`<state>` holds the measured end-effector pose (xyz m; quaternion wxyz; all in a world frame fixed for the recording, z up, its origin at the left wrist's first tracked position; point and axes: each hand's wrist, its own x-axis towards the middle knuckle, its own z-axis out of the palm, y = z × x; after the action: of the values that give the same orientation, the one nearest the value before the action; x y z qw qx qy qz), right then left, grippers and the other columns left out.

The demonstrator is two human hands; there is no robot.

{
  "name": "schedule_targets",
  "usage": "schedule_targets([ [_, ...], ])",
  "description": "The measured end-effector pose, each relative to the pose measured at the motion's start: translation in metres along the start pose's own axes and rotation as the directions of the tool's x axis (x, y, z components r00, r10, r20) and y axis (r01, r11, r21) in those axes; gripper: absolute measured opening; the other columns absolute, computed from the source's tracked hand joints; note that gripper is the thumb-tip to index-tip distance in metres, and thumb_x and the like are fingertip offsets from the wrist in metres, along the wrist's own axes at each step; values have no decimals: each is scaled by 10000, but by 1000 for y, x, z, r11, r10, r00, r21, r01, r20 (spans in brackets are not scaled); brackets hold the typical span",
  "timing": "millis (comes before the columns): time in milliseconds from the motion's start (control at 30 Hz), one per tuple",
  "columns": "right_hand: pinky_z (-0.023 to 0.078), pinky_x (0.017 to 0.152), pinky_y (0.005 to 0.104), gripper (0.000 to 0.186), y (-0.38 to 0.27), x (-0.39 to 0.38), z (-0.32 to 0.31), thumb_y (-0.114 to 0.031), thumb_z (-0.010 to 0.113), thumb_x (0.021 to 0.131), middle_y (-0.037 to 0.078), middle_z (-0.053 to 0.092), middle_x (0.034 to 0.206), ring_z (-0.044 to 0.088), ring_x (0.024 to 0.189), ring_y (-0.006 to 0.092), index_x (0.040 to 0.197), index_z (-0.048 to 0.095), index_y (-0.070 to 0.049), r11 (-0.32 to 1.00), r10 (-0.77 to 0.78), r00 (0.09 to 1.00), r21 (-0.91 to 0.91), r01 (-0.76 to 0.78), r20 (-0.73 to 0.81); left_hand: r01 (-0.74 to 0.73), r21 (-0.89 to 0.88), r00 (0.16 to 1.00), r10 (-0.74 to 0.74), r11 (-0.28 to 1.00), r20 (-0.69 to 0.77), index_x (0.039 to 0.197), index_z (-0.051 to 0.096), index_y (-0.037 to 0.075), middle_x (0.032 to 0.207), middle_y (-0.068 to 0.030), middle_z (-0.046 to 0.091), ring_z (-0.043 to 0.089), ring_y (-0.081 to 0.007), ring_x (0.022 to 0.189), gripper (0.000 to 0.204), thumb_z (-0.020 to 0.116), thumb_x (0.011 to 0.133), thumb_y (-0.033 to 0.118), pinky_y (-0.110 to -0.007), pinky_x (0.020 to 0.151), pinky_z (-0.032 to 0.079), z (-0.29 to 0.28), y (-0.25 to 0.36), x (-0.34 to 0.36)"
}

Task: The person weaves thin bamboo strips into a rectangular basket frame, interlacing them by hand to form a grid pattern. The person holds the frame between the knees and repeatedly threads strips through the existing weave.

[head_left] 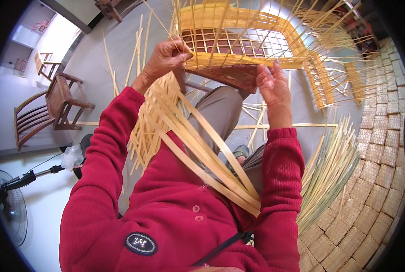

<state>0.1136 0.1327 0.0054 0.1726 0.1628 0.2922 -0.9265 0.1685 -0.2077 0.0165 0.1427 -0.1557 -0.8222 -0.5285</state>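
Note:
A half-woven basket (297, 41) of yellow bamboo lies in front of me, its loose splints standing up and fanning out to the right. Along its near side runs a flat yellow bamboo strip (229, 59). My left hand (168, 58) is closed at the strip's left end, pinching it between thumb and fingers among upright splints. Palm up, my right hand (274, 86) has its fingers apart and loosely bent, with the tips against the strip's right part. Beneath the near side is a reddish-brown wooden board (229, 76). Several wide bamboo strips (202, 149) lie across my lap.
A bundle of thin splints (327, 177) lies to my right, beside stacked woven blocks (375, 181). On the left are a wooden chair (59, 99) and a fan (12, 204). A long bamboo stick (284, 126) crosses the floor behind my knees.

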Motion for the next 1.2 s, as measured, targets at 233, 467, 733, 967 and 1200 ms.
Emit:
schedule_targets([
  [233, 631, 843, 417, 145, 12, 17, -1, -50, 545, 995, 220, 631, 1022, 670, 960, 334, 1052, 535, 84, 973, 5, 999, 232, 5, -43, -13, 9, 998, 12, 1000, 60, 960, 710, 24, 915, 11, 616, 557, -54, 760, 59, 749, 920, 45, -215, 698, 467, -42, -9, -20],
  [467, 621, 877, 459, 141, 14, 11, 2, -25, 485, 921, 221, 639, 1000, 672, 936, 339, 991, 544, 81, 987, -50, 998, 157, 45, 28, -19, 54, 992, 26, 998, -122, 1155, 649, 44, 982, -6, 606, 553, -52, 724, 318, 795, 874, 63, -220, 676, 479, -34, -1, -23],
  [733, 620, 850, 451, 122, 0, 11, -15, -17, 501, 903, 205, 661, 947, 689, 885, 334, 976, 552, 67, 977, -126, 992, 174, 120, 25, -111, 53, 834, 122, 992, -539, 1267, 537, 33, 873, -9, 626, 598, -71, 704, 433, 752, 893, -3, -225, 643, 511, 27, 57, -30],
  [967, 624, 855, 443, 105, 18, -10, 12, -42, 509, 908, 191, 669, 947, 697, 891, 320, 935, 568, 41, 991, -113, 993, 72, 114, -25, 26, 162, 856, 62, 986, -513, 1100, 632, 38, 947, -31, 642, 593, -120, 747, 143, 660, 960, 29, -257, 663, 535, 27, 41, -74],
  [1200, 617, 860, 427, 92, 26, -8, 1, -63, 506, 921, 151, 674, 952, 693, 910, 292, 937, 582, -14, 999, -8, 994, 41, 4, 107, -458, 555, 876, 459, 694, 150, 1087, 710, 41, 1009, -109, 689, 708, -275, 854, 233, 708, 857, 8, -353, 733, 589, 90, 45, 22],
])
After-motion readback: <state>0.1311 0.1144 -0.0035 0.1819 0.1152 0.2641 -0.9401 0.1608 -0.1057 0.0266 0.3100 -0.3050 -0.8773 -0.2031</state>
